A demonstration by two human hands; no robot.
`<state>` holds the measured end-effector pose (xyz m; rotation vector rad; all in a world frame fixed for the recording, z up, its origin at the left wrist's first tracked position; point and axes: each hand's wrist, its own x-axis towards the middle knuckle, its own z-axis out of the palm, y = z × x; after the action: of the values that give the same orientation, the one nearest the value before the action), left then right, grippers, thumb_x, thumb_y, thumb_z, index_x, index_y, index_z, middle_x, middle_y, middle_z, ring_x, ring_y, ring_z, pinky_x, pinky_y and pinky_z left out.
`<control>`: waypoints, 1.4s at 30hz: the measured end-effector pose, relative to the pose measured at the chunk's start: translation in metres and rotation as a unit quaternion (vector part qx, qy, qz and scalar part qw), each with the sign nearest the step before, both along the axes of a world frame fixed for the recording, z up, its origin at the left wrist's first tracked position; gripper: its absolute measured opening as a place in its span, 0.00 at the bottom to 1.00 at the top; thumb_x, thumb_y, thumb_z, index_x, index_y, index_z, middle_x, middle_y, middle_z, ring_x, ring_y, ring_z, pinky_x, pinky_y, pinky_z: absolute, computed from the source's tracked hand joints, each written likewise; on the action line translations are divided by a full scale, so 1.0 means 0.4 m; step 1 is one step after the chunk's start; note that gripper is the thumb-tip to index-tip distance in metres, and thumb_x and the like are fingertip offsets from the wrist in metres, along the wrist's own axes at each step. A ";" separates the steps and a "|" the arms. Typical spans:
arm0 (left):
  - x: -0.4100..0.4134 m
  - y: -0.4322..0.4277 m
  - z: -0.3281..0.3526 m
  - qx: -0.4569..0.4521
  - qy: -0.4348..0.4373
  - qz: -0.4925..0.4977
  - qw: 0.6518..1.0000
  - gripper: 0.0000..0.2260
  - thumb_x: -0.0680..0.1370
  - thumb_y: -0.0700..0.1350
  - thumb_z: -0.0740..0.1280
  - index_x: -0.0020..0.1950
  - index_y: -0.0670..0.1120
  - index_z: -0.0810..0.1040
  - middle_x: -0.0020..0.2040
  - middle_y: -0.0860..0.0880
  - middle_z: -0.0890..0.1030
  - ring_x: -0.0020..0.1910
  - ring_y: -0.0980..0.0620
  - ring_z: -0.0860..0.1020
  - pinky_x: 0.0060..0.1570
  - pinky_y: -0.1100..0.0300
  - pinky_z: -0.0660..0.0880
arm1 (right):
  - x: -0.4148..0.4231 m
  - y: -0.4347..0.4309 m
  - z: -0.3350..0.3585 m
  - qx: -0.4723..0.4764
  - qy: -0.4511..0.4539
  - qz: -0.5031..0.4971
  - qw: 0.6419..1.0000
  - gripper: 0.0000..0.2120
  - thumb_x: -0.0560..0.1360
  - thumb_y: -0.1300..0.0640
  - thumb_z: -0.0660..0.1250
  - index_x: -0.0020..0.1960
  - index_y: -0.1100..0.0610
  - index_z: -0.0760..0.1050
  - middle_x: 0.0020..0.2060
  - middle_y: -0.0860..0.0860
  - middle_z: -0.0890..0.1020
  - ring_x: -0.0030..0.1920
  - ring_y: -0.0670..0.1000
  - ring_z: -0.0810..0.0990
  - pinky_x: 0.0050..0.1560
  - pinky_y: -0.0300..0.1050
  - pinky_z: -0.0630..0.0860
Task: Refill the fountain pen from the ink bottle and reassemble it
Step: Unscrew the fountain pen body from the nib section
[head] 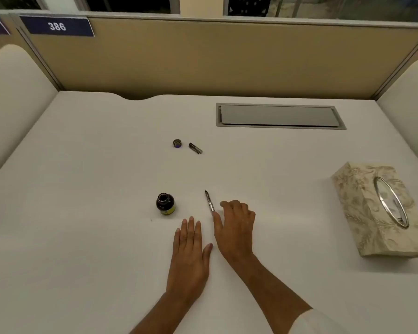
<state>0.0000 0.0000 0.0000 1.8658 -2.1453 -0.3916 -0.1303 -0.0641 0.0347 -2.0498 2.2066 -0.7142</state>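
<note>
Two spread hands on desk (82,165), left hand (190,256) flat, right hand (235,227) touching pen (209,202), bottle (165,204) near

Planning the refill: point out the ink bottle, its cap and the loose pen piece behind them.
ink bottle (165,205), head view, dark glass body
bottle cap (177,143), head view, its middle
loose pen piece (195,148), head view, mid-length

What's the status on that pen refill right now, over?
Left hand flat on desk. Right hand open, thumb by pen section, no grip. Ink bottle uncapped, nothing between.
</note>
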 end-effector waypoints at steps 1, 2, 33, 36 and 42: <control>0.000 -0.001 0.005 0.002 -0.006 0.002 1.000 0.29 0.85 0.58 0.45 0.82 0.44 0.53 0.83 0.45 0.53 0.83 0.49 0.49 0.79 0.51 0.46 | 0.002 -0.003 0.000 0.002 -0.012 0.002 1.000 0.10 0.77 0.51 0.69 0.54 0.55 0.80 0.47 0.52 0.83 0.49 0.55 0.79 0.48 0.53 0.76; 0.002 -0.003 0.010 0.000 -0.010 0.003 1.000 0.29 0.85 0.58 0.45 0.82 0.44 0.53 0.83 0.45 0.54 0.83 0.49 0.49 0.79 0.51 0.47 | 0.006 -0.005 0.000 0.008 -0.021 -0.004 1.000 0.09 0.77 0.50 0.69 0.52 0.55 0.80 0.45 0.52 0.83 0.47 0.54 0.79 0.47 0.52 0.76; -0.061 -0.059 0.194 0.086 0.408 0.125 0.900 0.18 0.85 0.56 0.55 0.72 0.55 0.74 0.72 0.58 0.75 0.74 0.59 0.70 0.72 0.60 0.68 | -0.007 0.108 0.101 0.036 -0.268 -0.005 0.963 0.02 0.78 0.52 0.70 0.48 0.50 0.78 0.40 0.42 0.81 0.42 0.44 0.79 0.41 0.36 0.78; -0.078 -0.088 0.266 0.140 0.546 0.158 0.811 0.12 0.85 0.50 0.58 0.60 0.56 0.81 0.58 0.58 0.85 0.62 0.62 0.79 0.57 0.71 0.74 | -0.006 0.116 0.126 0.042 -0.276 0.000 0.960 0.02 0.78 0.51 0.69 0.48 0.49 0.78 0.40 0.42 0.81 0.42 0.44 0.80 0.41 0.36 0.78; -0.075 -0.126 0.299 0.207 0.643 0.194 0.711 0.12 0.84 0.47 0.61 0.60 0.44 0.81 0.55 0.48 0.88 0.61 0.48 0.83 0.67 0.52 0.74 | -0.014 0.125 0.158 0.066 -0.304 0.009 0.950 0.03 0.78 0.49 0.69 0.46 0.47 0.77 0.37 0.42 0.81 0.39 0.45 0.80 0.39 0.36 0.78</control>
<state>-0.0300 -0.0503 0.1195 1.3336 -0.7038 -1.5647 -0.1359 -0.0141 0.0981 -1.5097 1.8183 -0.9989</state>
